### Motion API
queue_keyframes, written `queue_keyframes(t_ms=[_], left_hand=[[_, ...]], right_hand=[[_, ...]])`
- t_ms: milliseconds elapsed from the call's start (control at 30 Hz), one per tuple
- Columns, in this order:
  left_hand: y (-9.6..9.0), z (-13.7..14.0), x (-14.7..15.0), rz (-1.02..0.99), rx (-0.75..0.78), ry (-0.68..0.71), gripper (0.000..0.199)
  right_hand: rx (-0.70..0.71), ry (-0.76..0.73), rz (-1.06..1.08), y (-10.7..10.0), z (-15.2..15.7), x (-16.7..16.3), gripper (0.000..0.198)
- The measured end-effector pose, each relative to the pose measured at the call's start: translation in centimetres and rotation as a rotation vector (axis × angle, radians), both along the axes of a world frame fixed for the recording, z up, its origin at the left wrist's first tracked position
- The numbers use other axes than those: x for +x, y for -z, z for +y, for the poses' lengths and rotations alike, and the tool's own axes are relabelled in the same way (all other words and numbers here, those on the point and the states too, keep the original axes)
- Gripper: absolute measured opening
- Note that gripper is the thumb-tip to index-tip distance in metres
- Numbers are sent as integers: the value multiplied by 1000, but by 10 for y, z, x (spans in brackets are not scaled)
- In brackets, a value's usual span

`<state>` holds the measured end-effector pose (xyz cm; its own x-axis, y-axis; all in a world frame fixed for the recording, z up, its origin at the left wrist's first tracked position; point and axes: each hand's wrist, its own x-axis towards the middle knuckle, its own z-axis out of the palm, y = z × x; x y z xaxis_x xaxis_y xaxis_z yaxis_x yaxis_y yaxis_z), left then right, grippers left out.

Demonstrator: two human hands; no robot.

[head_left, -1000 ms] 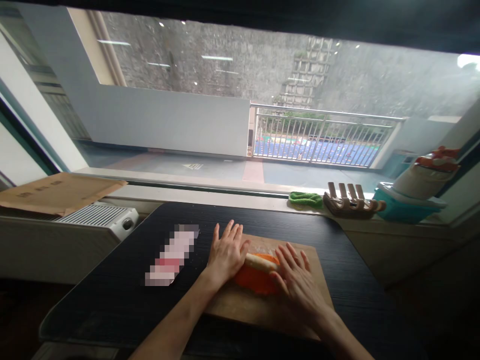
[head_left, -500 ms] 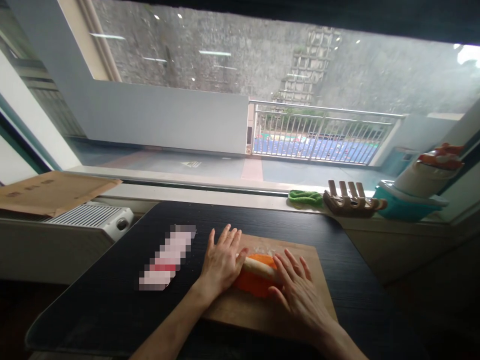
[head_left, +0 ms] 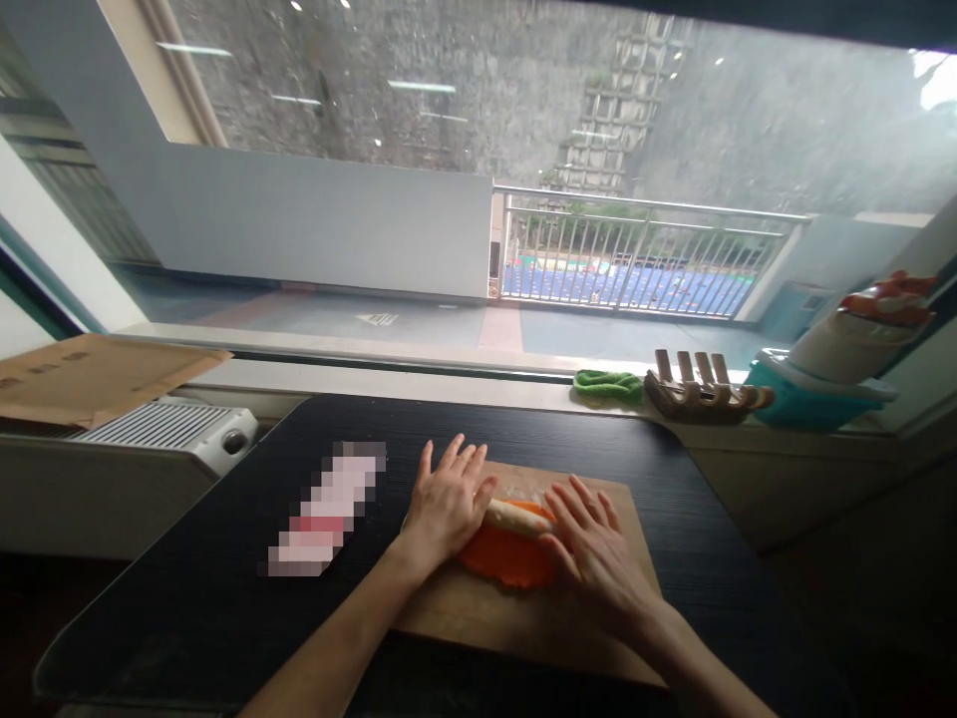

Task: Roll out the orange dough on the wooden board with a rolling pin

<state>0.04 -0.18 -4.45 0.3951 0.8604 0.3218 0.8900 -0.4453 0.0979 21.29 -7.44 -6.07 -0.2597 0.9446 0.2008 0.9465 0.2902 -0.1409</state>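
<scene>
In the head view, the pale rolling pin [head_left: 519,518] has just shifted toward 12 o'clock on the wooden board [head_left: 508,633], baring more of the orange sheet [head_left: 508,562] on its 6 o'clock side; pressure now seems to fall on the sheet's far part. Left hand [head_left: 449,506] covers the pin's 9 o'clock end, right hand [head_left: 596,545] its 3 o'clock end, fingers spread on both.

One left hand [head_left: 443,507], one right hand [head_left: 598,546], one rolling pin [head_left: 518,518], one orange dough sheet [head_left: 508,563], one wooden board [head_left: 478,623], one black table [head_left: 186,608]. From the board: one green cloth [head_left: 607,387] at one o'clock; one four-pronged rack [head_left: 695,401] and one teal tub [head_left: 799,404] at two; one heater [head_left: 179,431] and one paper envelope [head_left: 105,379] at ten.
</scene>
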Motion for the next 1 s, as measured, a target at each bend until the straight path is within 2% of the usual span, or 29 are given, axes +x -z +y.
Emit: queue_keyframes(t_ms=[133, 200, 400, 467, 567, 633, 700, 833, 1000], left_hand=[[0, 30, 15, -7, -37, -39, 52], [-1, 33, 17, -8, -40, -43, 53], [2, -17, -6, 16, 11, 1, 52], [2, -18, -6, 24, 37, -4, 51], [-2, -3, 2, 20, 54, -29, 50], [-4, 1, 5, 14, 65, -38, 51], [-4, -7, 0, 13, 74, -29, 51], [3, -42, -22, 24, 121, 46, 49], [4, -56, -31, 53, 118, 22, 48]], right_hand=[[-82, 182, 28, -7, 32, 3, 52], [-99, 183, 25, -7, 34, 4, 53], [-5, -50, -24, 2, -11, 1, 57], [9, -13, -25, -1, -6, 0, 57], [-32, 119, -21, -8, 17, 0, 57], [-59, 143, -24, -10, 24, 2, 59], [-47, 92, -35, -8, 16, 3, 59], [27, -14, -37, 1, -10, 4, 60], [-15, 58, -2, -7, 12, 0, 59]])
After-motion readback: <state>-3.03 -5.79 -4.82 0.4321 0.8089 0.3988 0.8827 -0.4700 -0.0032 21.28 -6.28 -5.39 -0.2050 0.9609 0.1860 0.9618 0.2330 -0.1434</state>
